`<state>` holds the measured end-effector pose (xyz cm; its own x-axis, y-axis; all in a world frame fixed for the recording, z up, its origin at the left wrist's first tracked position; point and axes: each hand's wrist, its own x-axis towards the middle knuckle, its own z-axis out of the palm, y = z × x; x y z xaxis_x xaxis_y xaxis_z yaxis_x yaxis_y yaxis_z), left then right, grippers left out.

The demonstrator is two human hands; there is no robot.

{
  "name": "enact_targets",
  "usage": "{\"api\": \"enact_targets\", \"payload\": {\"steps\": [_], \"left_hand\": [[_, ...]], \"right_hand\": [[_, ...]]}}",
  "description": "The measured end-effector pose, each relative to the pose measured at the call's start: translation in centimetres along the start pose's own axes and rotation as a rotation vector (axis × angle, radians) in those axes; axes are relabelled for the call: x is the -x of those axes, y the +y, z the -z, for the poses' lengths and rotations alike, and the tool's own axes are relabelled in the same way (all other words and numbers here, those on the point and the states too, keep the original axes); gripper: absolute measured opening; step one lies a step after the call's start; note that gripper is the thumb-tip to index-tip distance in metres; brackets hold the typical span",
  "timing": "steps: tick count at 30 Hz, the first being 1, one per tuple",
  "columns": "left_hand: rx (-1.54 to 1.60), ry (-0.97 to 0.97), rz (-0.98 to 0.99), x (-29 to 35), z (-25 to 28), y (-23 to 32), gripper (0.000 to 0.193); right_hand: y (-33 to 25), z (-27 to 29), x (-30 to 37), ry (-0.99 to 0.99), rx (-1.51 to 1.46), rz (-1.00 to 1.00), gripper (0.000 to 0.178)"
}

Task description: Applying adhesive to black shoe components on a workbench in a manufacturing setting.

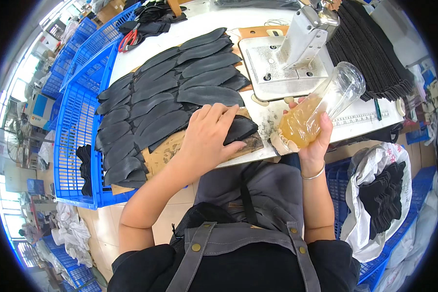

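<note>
Gripping the clear bottle [330, 90] in my right hand [316, 138], I have it tilted with its wrapped tip [283, 143] down and to the left, its amber liquid [297, 124] gathered toward that end. My left hand [204, 134] is spread over the near edge of the black pieces [155, 90], thumb apart from the fingers. These pieces lie in overlapping rows on a brown board [168, 153], near the left edge of the white surface [207, 17]. A narrow strip of surface shows between the board and the metal machine [284, 70], with the bottle's tip near the front edge; a ruler [357, 118] runs along that edge farther right. Left of the board, a blue crate [75, 129] holds a wavy black stack [85, 168]. Down on my right, a white sack [350, 214] holds more black strips [382, 197].
</note>
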<state>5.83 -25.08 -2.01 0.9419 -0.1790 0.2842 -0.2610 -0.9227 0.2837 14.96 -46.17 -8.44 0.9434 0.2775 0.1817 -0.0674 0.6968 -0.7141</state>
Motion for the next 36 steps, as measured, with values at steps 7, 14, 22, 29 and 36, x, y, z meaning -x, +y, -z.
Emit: {"api": "enact_targets", "payload": {"steps": [7,14,22,29,36], "left_hand": [[0.013,0.054,-0.049,0.3,-0.4,-0.6,0.058],[0.05,0.17,-0.008,0.8,-1.1,-0.4,0.051],[0.172,0.247,0.195,1.1,-1.8,-0.7,0.05],[0.198,0.229,0.199,1.4,-0.7,-0.6,0.062],[0.133,0.118,0.025,1.9,0.1,-0.6,0.079]], "right_hand": [[0.0,-0.2,-0.1,0.031,-0.033,0.004,0.053],[0.0,0.0,-0.1,-0.022,-0.011,-0.012,0.053],[-0.2,-0.1,0.0,-0.018,-0.011,-0.003,0.052],[0.1,0.2,-0.1,-0.029,-0.054,0.01,0.052],[0.0,0.1,0.1,-0.019,-0.027,0.006,0.052]]}}
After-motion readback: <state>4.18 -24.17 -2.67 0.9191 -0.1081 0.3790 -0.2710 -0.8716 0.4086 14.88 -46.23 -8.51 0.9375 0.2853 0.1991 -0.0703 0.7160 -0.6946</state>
